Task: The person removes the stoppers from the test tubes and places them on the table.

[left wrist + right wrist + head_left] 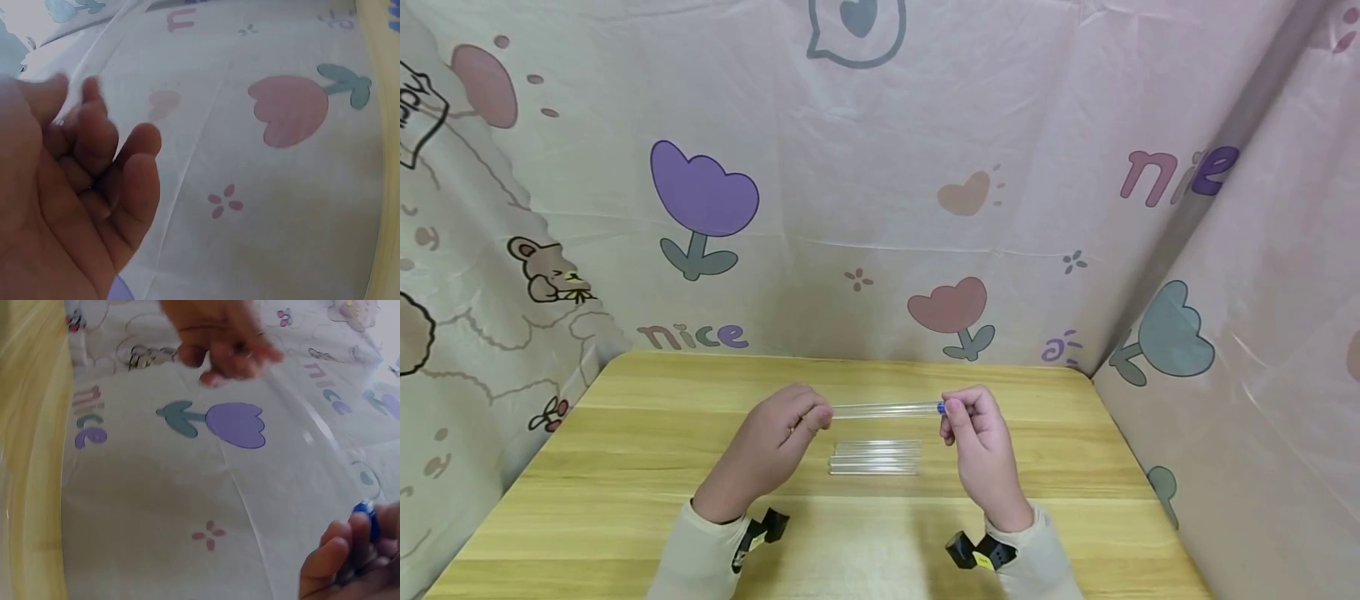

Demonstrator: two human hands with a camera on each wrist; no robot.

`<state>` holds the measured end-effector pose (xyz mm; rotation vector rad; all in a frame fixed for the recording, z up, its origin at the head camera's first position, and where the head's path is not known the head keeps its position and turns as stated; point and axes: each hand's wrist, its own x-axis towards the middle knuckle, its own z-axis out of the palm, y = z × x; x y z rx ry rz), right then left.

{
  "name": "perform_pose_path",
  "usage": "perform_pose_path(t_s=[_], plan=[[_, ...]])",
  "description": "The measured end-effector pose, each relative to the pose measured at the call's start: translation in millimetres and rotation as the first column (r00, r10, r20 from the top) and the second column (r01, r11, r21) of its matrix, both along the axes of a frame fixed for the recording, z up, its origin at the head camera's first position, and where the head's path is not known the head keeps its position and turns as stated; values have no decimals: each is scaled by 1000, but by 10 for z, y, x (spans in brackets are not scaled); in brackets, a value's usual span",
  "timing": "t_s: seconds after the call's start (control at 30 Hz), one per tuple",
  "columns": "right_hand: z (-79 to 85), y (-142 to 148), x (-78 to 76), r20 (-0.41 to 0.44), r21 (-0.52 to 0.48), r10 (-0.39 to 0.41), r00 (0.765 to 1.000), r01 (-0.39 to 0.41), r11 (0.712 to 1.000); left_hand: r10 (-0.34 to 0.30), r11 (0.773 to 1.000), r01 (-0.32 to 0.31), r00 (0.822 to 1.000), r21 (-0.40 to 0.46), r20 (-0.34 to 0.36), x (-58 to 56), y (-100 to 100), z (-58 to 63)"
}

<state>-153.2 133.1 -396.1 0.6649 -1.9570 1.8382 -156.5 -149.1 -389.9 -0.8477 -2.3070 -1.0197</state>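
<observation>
A clear, thin tube is held level above the table between both hands. Thumb and fingers of my left hand pinch its left end. On the right, my right hand pinches the blue end piece, which also shows as a blue piece between the fingertips in the right wrist view. Curled fingers of the left hand hide most of the tube in the left wrist view. Several similar clear tubes lie side by side on the table, just below the held one.
The wooden table has a light wood-grain top. A printed cloth with flowers and hearts hangs behind it and along both sides. Each wrist carries a small black camera over a pale sleeve.
</observation>
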Motion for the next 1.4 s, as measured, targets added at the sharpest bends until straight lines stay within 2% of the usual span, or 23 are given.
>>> perform_pose_path(t_s=[0.1, 0.2, 0.3, 0.37, 0.6, 0.83, 1.2, 1.3, 1.4], plan=[[-17, -4, -5, -118, 24, 38, 992, -35, 999, -13, 997, 12, 1000, 78, 3, -8, -18, -7], [-24, -2, -21, -146, 17, 47, 988, -45, 999, 27, 994, -24, 999, 103, -24, -19, -43, -11], [-27, 4, -36, -120, -31, 16, 993, -20, 999, 91, 994, -88, 994, 58, -53, -22, -54, -2], [-29, 10, -36, -102, -58, -9, 995, 3, 998, 111, 994, -110, 992, 26, -61, -21, -48, 8], [-28, 21, -38, -36, -67, -25, 999, 23, 997, 87, 996, -85, 990, 29, -110, -37, -12, 25], [-26, 35, -40, 25, -76, -47, 999, 49, 996, 105, 993, -97, 982, 62, -157, -50, -1, 14], [-33, 45, -58, 80, -42, -71, 994, 74, 996, 97, 992, -84, 983, 89, -153, -50, 5, 13], [-30, 48, -68, 94, -29, -74, 993, 77, 997, 116, 992, -106, 982, 74, -147, -67, 8, -9], [-29, 54, -76, 105, -21, -73, 992, 75, 997, 148, 988, -143, 982, 55, -113, -90, 11, -40]])
